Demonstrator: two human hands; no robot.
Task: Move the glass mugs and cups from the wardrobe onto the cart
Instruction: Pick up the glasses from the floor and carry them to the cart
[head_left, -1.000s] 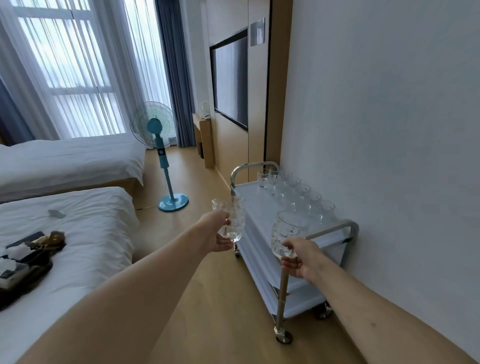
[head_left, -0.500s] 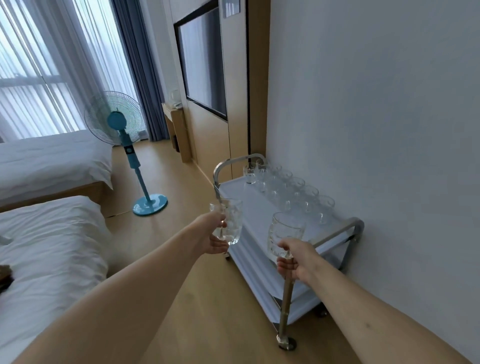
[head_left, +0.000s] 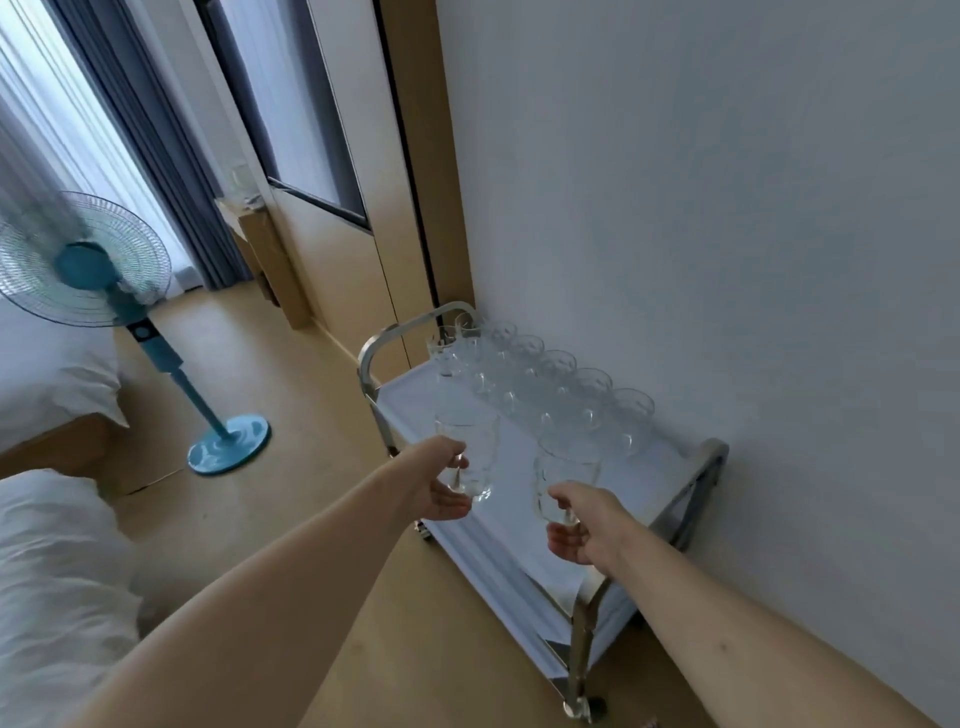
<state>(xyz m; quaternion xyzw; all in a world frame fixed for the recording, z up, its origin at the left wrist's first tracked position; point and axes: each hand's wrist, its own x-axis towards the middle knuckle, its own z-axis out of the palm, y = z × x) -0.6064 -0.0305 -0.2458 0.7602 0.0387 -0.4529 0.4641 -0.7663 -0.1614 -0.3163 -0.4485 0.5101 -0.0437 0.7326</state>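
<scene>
You have stepped closer, so both glasses now hang over the cart's (head_left: 696, 470) near edge, your left hand (head_left: 434, 491) clamped on one mug (head_left: 467, 452), your right hand (head_left: 584, 525) on another glass (head_left: 566, 475), ready to set down.

Setting: a hotel guest room. Indicators: two beds with white linen (head_left: 47, 561) at the left edge of the frame; a wall-mounted television (head_left: 291, 104) in a wood-panelled wall, upper centre; full-height curtains (head_left: 150, 145) at upper left; a pedestal fan (head_left: 98, 270) on wood flooring; a steel service cart (head_left: 696, 467) against the white wall, lower centre.
</scene>
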